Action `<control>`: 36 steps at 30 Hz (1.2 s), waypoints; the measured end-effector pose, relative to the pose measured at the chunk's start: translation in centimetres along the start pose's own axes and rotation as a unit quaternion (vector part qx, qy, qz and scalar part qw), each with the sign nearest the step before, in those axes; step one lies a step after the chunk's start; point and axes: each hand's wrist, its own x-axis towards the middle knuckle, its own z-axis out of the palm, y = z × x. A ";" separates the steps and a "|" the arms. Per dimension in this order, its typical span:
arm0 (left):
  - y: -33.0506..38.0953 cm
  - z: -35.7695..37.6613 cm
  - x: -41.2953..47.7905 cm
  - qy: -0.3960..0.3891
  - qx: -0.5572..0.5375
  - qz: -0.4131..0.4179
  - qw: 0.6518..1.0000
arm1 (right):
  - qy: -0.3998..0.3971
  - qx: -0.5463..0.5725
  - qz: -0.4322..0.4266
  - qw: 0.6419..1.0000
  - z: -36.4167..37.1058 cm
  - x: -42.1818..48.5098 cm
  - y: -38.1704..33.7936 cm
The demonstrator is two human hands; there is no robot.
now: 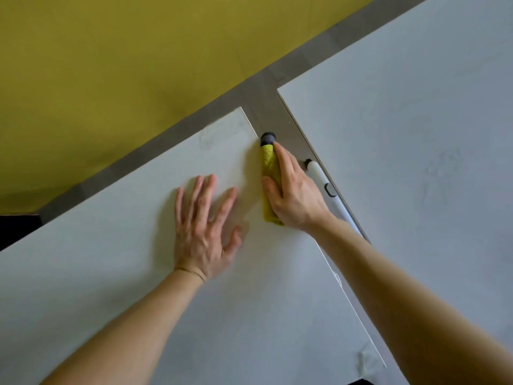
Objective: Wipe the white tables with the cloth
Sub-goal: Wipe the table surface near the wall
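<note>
Two white tables stand against a yellow background and a grey strip, with a narrow gap between them. On the left table [111, 273], the cloth [268, 162] lies folded into a narrow pad under your right hand [297, 195], at that table's right edge. Its long axis runs straight ahead of your fingers [283, 159], along the edge toward the far corner. Those fingers lie nearly straight and press the cloth down, with the thumb along its left side. Your left hand [202, 232] rests flat and spread just left of the cloth, holding nothing. The next stroke probably follows this edge; the right table [416, 134] lies beyond the gap, right of your fingers.
</note>
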 end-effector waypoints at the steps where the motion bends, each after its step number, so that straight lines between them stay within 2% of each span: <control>1: -0.1 0.0 0.0 0.002 0.002 0.003 1.000 | -0.007 -0.004 -0.002 1.000 -0.1 2.4 -0.6; 4: -0.1 0.2 0.2 0.008 0.005 0.009 1.000 | -0.014 0.019 -0.020 1.000 -0.5 9.5 -3.5; 7: -0.2 0.4 0.2 0.012 0.008 0.004 1.000 | 0.005 0.039 -0.037 0.999 -0.2 9.7 -3.7; 10: 0.0 0.2 0.0 0.007 0.010 0.004 1.000 | 0.013 0.038 -0.046 0.998 -0.1 0.7 0.0; 12: 0.1 0.1 0.0 0.001 0.003 0.000 1.000 | -0.001 0.034 -0.045 0.998 -0.4 -6.8 2.5; 14: 0.2 0.1 0.1 0.001 0.001 -0.002 1.000 | -0.020 0.033 -0.027 0.999 -0.6 -10.5 3.7; 16: 0.1 0.1 0.1 0.000 0.003 0.000 1.000 | -0.025 0.019 -0.017 0.999 -0.8 -8.3 3.0; 20: -0.4 0.5 0.1 0.001 0.025 0.007 1.000 | 0.000 0.024 -0.035 0.999 -0.1 3.8 -1.2; 22: -0.4 0.5 0.1 0.005 0.033 0.007 0.999 | 0.010 0.022 -0.021 0.999 0.2 6.2 -2.4; 24: -0.2 0.5 0.1 0.001 0.037 0.006 0.999 | 0.026 0.021 -0.029 0.999 0.6 3.1 -1.2; 27: 0.1 0.1 0.0 0.004 0.022 0.000 1.000 | 0.026 0.027 -0.051 0.998 0.3 -9.6 3.0; 30: 0.4 -0.1 0.0 -0.006 0.045 -0.001 0.999 | -0.011 -0.002 -0.007 1.000 -0.3 -19.4 6.0; 32: 0.7 -0.7 -0.2 -0.021 0.074 -0.012 0.997 | -0.038 -0.016 0.012 0.999 -0.9 -18.2 5.4; 36: 3.6 -2.1 -1.0 -0.061 0.078 -0.063 0.993 | 0.005 0.013 -0.022 1.000 -0.2 -5.4 1.7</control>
